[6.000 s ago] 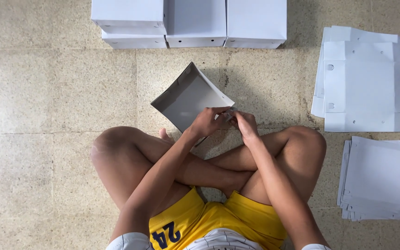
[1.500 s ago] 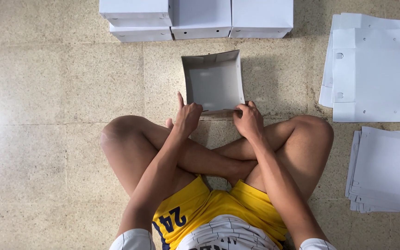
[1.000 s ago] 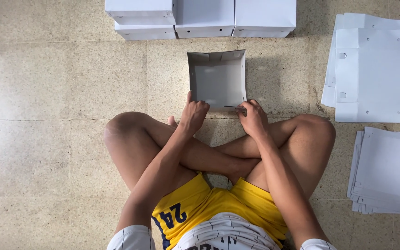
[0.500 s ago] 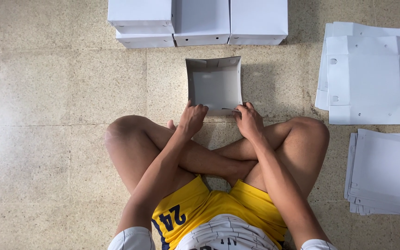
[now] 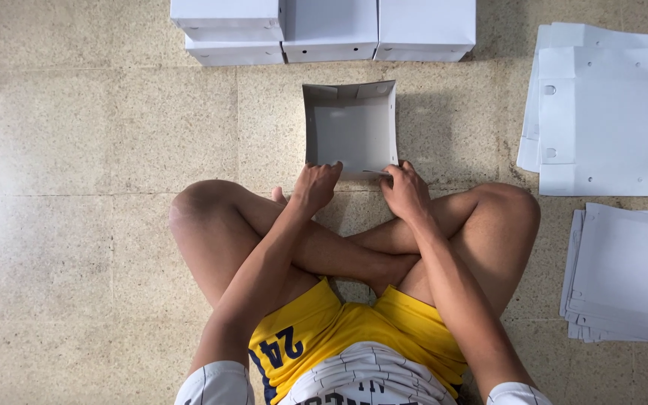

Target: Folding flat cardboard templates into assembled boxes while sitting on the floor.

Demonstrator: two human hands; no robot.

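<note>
A speckled beige tiled floor (image 5: 99, 135) fills the view, crossed by thin grout lines. At 12 o'clock, along the top edge, a row of finished white boxes (image 5: 324, 30) is seen standing side by side, the leftmost place being a stack of two. At 2 o'clock a pile of large flat white cardboard blanks (image 5: 605, 112) with small punched holes is laid out, and at 4 o'clock a second, smaller stack of white sheets (image 5: 624, 274) is spread slightly askew. A person is seated cross-legged on the floor in yellow shorts, with knees spread to 9 and 3 o'clock.

Just ahead of the crossed shins, at about 12 o'clock from the person, a half-folded white box (image 5: 350, 127) is placed on the floor, open side up, with three walls raised and the near edge held. Both forearms are stretched forward over the legs. The left hand (image 5: 315, 187) is curled at the box's near left corner, the fingers closed down onto the edge. The right hand (image 5: 406, 191) is set at the near right corner, its grip closed on a thin flap of the box between thumb and fingers. The two hands are near each other but apart.
</note>
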